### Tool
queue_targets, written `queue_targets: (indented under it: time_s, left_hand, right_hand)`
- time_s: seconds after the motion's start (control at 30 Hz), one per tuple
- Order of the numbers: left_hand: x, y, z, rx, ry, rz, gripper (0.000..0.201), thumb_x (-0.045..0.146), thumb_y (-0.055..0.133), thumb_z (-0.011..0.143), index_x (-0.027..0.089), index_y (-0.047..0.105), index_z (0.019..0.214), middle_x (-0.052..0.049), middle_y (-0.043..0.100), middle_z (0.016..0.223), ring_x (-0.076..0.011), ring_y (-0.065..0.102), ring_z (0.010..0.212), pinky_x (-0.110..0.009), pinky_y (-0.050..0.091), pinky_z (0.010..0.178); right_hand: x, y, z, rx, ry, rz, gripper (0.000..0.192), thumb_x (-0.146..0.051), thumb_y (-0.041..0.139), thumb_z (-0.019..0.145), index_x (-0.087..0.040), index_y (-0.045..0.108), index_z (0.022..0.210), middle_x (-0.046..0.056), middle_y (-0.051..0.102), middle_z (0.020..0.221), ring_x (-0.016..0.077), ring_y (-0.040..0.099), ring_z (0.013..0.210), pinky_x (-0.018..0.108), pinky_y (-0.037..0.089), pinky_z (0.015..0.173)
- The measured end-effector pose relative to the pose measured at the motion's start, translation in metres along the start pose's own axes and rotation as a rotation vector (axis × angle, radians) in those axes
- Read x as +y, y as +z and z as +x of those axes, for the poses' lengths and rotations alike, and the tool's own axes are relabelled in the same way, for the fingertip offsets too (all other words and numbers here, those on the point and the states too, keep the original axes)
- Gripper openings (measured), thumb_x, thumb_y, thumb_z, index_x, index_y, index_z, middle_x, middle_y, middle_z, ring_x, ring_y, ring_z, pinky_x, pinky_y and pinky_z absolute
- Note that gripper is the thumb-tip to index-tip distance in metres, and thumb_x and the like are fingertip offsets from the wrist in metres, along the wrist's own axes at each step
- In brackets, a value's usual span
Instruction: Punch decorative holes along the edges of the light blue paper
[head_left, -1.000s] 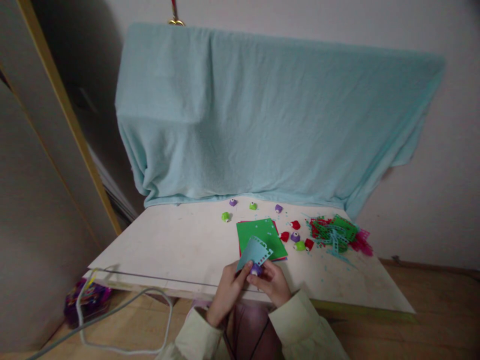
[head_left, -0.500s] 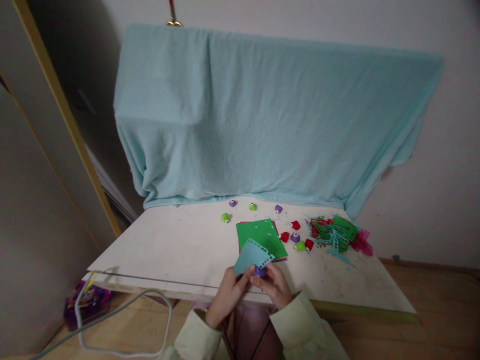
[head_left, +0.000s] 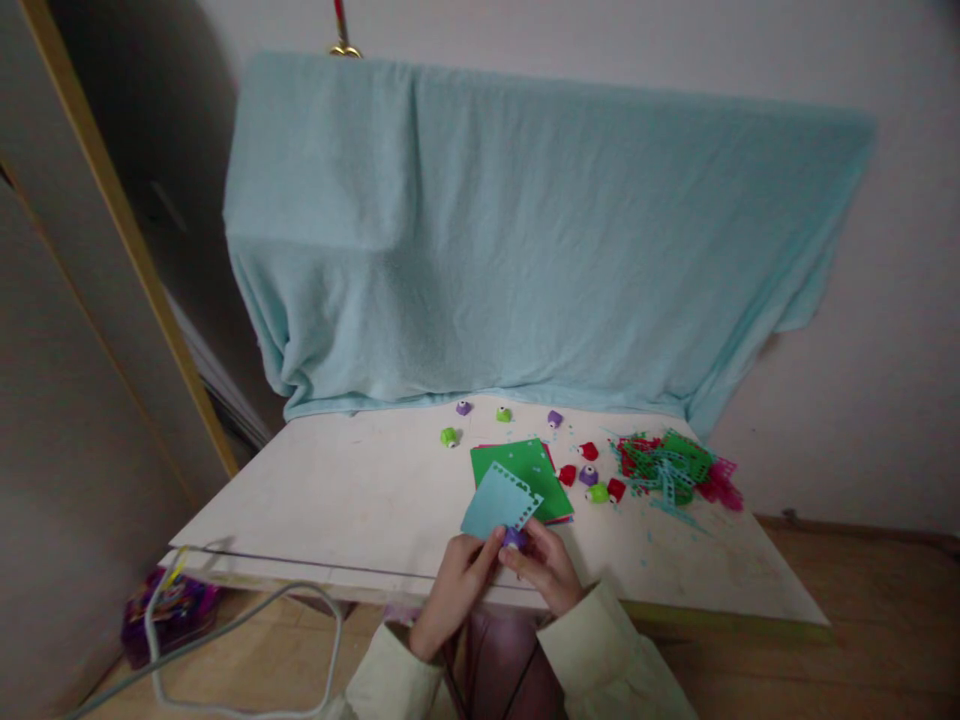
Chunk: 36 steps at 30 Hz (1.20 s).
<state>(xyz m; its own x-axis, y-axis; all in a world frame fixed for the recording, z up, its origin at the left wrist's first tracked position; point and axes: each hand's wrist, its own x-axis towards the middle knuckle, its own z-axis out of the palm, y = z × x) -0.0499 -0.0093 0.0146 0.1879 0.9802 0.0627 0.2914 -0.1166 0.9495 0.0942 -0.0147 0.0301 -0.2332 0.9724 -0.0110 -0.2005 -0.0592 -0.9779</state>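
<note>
My left hand (head_left: 461, 580) is closed at the front of the table, pinching the lower edge of a light blue sheet of paper (head_left: 489, 500). Small holes run along two of that sheet's edges. A small purple craft punch (head_left: 514, 539) sits at the sheet's near corner, gripped by the closed fingers of my right hand (head_left: 551, 568); the left thumb is close beside it. Under and behind the blue sheet lies a stack of square paper (head_left: 551, 490), green on top with red edges peeking out. Whether the punch is pressed down cannot be seen.
Red punches (head_left: 587, 451), green punches (head_left: 448, 437) and purple punches (head_left: 554, 419) are scattered on the white table (head_left: 337, 490). A heap of punched paper scraps (head_left: 675, 468) lies at right. Light blue cloth (head_left: 525, 240) hangs behind. A pale cable (head_left: 247, 612) loops at front left.
The blue sheet has turned slightly and shifted a little up and left, with the purple punch still at its near corner. Both hands stay in nearly the same place.
</note>
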Motion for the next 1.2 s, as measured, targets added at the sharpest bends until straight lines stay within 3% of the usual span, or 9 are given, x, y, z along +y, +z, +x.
queue_targets:
  time_s: [0.23,0.4,0.67,0.77,1.0,1.2]
  left_hand:
    - [0.002,-0.001,0.0,-0.029,-0.016,-0.039,0.054,0.047,0.036,0.089,0.014,0.043,0.047,0.005,0.029,0.048,-0.0089,0.029,0.048,-0.023,0.021,0.048]
    - [0.001,-0.002,0.0,-0.055,-0.046,-0.073,0.051,0.047,0.036,0.089,0.015,0.042,0.049,0.005,0.028,0.049,-0.0093,0.028,0.049,-0.023,0.02,0.048]
    - [0.002,-0.003,-0.002,-0.052,-0.054,-0.142,0.047,0.045,0.035,0.091,0.015,0.049,0.058,0.004,0.042,0.053,-0.0112,0.041,0.054,-0.022,0.03,0.055]
    - [0.001,-0.002,-0.002,-0.016,-0.063,-0.144,0.045,0.046,0.035,0.091,0.015,0.053,0.063,0.003,0.048,0.057,-0.0126,0.045,0.058,-0.022,0.033,0.058]
    - [-0.004,0.0,-0.002,0.101,-0.073,-0.117,0.041,0.047,0.04,0.089,0.014,0.062,0.078,-0.003,0.061,0.076,-0.0166,0.05,0.072,-0.024,0.039,0.069]
    - [-0.005,0.002,0.002,0.04,-0.071,-0.078,0.05,0.051,0.036,0.089,0.014,0.059,0.064,-0.001,0.055,0.061,-0.0146,0.049,0.062,-0.023,0.038,0.06]
  right_hand:
    - [0.002,0.0,0.001,0.034,0.003,-0.008,0.036,-0.044,0.071,0.069,-0.017,0.059,0.09,-0.002,0.049,0.068,0.0106,0.042,0.055,0.021,0.033,0.046]
    - [0.006,-0.001,0.002,0.051,-0.021,0.002,0.027,-0.041,0.067,0.075,-0.017,0.056,0.082,-0.003,0.046,0.064,0.01,0.041,0.054,0.022,0.034,0.049]
    - [0.021,-0.007,0.008,0.146,-0.043,0.197,0.026,-0.036,0.064,0.08,-0.015,0.059,0.094,0.001,0.054,0.073,0.0105,0.044,0.056,0.024,0.034,0.053]
    - [0.022,-0.009,0.01,0.19,-0.035,0.31,0.026,-0.036,0.065,0.08,-0.016,0.061,0.096,0.004,0.058,0.083,0.011,0.046,0.059,0.024,0.034,0.054]
    - [0.032,-0.013,0.015,0.211,-0.044,0.429,0.021,-0.033,0.064,0.082,-0.017,0.065,0.095,0.006,0.06,0.083,0.011,0.047,0.061,0.023,0.035,0.055]
    - [0.032,-0.012,0.016,0.196,-0.054,0.457,0.02,-0.032,0.064,0.082,-0.016,0.066,0.094,0.006,0.06,0.082,0.0112,0.047,0.06,0.024,0.036,0.055]
